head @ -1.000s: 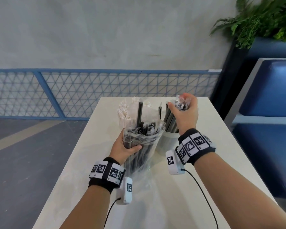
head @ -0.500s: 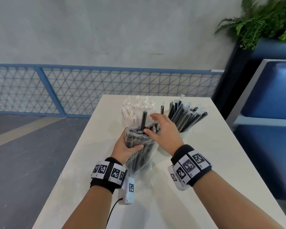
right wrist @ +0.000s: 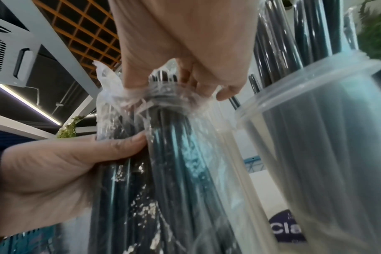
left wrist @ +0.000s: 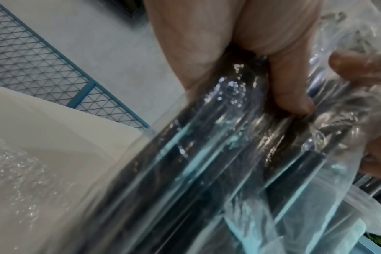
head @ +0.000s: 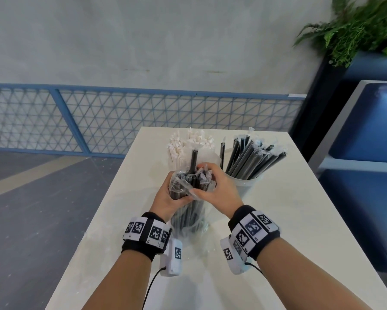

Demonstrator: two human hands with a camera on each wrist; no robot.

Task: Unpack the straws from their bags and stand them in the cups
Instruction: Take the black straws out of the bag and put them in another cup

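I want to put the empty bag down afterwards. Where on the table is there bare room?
Bare tabletop lies right of the cup of black straws, and along the left edge. The far middle is crowded: white straws, both cups, the held bag.

Only readable bit I can spot from here is "cla" in white letters on a dark blue label [right wrist: 290,226], lower right of the right wrist view, cut off by the clear cup [right wrist: 328,137]. Wristband tags [head: 253,227] are just patterns.
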